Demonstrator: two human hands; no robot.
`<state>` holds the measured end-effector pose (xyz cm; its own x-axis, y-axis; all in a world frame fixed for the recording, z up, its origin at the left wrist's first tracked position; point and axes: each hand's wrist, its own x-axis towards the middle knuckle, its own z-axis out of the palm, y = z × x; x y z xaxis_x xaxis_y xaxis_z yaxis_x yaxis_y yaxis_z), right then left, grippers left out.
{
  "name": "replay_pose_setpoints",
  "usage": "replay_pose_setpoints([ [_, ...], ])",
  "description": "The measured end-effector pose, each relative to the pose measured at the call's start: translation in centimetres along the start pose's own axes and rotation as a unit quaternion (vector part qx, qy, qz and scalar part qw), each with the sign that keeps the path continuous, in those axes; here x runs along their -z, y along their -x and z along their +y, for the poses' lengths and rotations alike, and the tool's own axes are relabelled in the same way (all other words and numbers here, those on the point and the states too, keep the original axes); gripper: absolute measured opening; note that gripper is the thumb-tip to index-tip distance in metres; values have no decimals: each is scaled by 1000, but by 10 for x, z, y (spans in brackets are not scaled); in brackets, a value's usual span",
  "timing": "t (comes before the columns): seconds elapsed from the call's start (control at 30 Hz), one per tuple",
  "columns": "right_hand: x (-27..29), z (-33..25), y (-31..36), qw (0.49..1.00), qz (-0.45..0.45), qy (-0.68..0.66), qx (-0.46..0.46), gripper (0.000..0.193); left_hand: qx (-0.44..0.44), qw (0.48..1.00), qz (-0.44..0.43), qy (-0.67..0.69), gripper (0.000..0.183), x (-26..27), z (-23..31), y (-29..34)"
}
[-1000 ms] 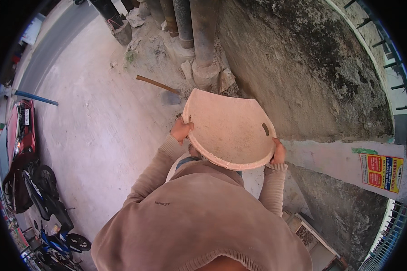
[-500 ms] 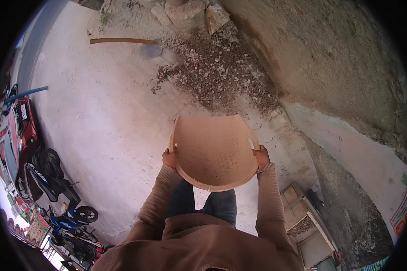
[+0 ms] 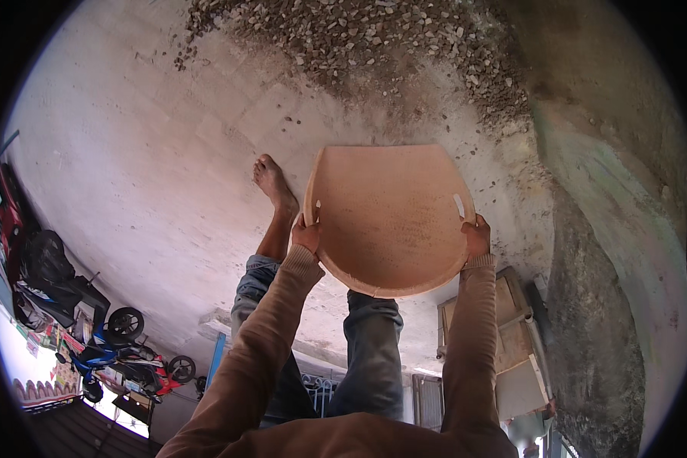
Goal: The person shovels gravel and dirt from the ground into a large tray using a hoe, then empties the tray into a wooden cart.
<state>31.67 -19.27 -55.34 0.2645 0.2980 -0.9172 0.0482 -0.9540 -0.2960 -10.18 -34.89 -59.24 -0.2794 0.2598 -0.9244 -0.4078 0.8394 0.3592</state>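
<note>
I hold a wide tan scoop-shaped pan in front of my legs. Its straight open lip points away from me, and its rounded rim curves round on my side. My left hand is closed on the left rim by a handle slot. On the opposite side my right hand grips the rim by the other slot. Only dust and small dark specks show on the pan's inner surface. Beyond the lip, a pile of gravel lies on the ground.
My bare left foot is on the pale concrete ground. A rough wall runs along the right. A wooden box-like piece is near my right forearm. Parked motorcycles and a red vehicle stand at the left.
My bare left foot has come into view, stepped forward. The pan and both hands sit higher and further right in the picture. The gravel looks closer, and the long-handled shovel has left the view.
</note>
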Motion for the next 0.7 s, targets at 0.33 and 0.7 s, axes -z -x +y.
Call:
replay_pose_setpoints([
  [0.33, 26, 1, -43, 999, 3, 26, 17, 42, 38, 997, -6, 69, 45, -53, -7, 7],
  [0.7, 43, -2, -5, 991, 31, 125, 35, 42, 56, 993, -3, 100, 46, -53, -1, 16],
])
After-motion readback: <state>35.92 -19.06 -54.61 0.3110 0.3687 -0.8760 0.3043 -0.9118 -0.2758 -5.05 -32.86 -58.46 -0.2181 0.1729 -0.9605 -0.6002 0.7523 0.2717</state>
